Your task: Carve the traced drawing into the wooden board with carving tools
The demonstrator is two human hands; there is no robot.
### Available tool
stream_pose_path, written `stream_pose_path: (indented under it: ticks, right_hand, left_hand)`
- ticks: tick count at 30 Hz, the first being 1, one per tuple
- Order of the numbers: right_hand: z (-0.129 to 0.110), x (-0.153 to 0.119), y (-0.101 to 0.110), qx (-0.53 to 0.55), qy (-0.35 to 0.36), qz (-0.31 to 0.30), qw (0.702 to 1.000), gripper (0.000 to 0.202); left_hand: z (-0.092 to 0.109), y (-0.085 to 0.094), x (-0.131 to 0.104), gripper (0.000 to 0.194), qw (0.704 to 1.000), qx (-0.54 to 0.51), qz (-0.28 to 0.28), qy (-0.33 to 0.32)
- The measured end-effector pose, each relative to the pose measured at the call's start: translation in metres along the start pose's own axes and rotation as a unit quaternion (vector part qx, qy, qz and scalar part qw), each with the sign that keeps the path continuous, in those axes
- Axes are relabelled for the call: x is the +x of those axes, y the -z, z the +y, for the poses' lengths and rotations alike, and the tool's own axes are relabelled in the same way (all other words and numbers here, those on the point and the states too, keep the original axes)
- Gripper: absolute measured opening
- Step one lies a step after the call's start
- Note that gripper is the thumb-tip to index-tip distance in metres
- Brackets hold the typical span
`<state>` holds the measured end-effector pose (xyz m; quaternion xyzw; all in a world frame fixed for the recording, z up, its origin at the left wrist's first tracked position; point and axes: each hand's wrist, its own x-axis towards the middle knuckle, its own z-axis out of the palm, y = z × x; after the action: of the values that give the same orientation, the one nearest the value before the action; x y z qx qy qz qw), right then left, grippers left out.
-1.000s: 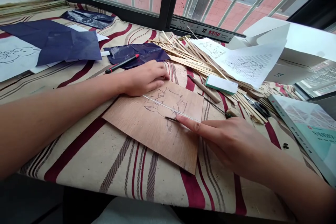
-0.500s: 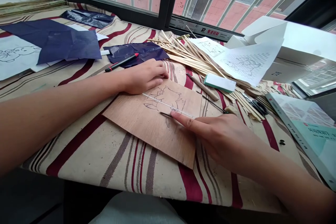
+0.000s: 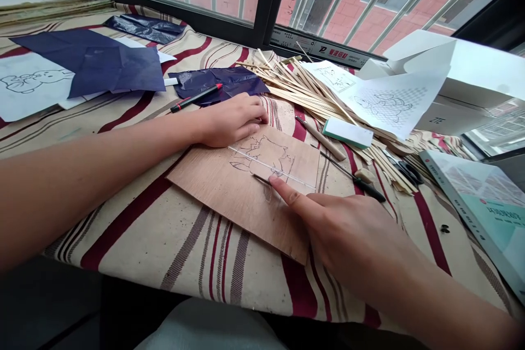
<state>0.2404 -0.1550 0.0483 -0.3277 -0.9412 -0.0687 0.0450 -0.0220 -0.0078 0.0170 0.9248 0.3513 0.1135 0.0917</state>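
Observation:
A thin wooden board (image 3: 229, 197) lies tilted on the striped cloth, with a dark line drawing (image 3: 262, 147) on its face. Across the drawing runs a narrow pale strip (image 3: 283, 171). My left hand (image 3: 235, 120) presses on the board's far left edge with its fingers curled, close to the strip's end. In my right hand (image 3: 340, 219) is a thin dark-tipped tool (image 3: 261, 179), its tip on the board below the drawing. My right index finger stretches along the tool; the palm hides its handle.
Beyond the board lie a wooden-handled tool (image 3: 320, 138), a black-handled tool (image 3: 371, 188), a white-and-green block (image 3: 348, 132), thin wood strips (image 3: 295, 87) and scissors (image 3: 410, 171). A book (image 3: 488, 208) and white box (image 3: 463, 93) stand right. Left are dark blue sheets (image 3: 118, 68) and a pen (image 3: 197, 98).
The view has shifted slightly. My right hand has sunk a little at the knuckles, uncovering the black tool handle behind it. My left hand stays in place on the board.

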Motion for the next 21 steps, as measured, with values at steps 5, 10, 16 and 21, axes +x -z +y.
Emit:
stream_pose_path:
  ticks: [5, 10, 16, 21]
  right_hand:
    - [-0.0047, 0.0003, 0.0036, -0.018, -0.009, -0.014, 1.0, 0.077]
    - [-0.0066, 0.0011, 0.0033, -0.044, 0.001, 0.006, 0.999, 0.074]
    - [-0.0046, 0.0022, 0.0022, -0.032, -0.005, 0.004, 0.999, 0.072]
    - [-0.0007, 0.0044, 0.0013, -0.028, 0.004, -0.006, 1.0, 0.075]
  left_hand:
    - [0.0008, -0.0008, 0.0006, 0.043, 1.0, 0.002, 0.001, 0.005]
    - [0.0022, -0.0013, 0.0003, 0.043, 1.0, 0.009, -0.002, 0.01]
    - [0.0045, -0.0026, -0.0003, 0.042, 1.0, 0.016, 0.004, 0.022]
    - [0.0042, -0.0031, -0.0007, 0.042, 0.999, 0.019, 0.011, 0.024]
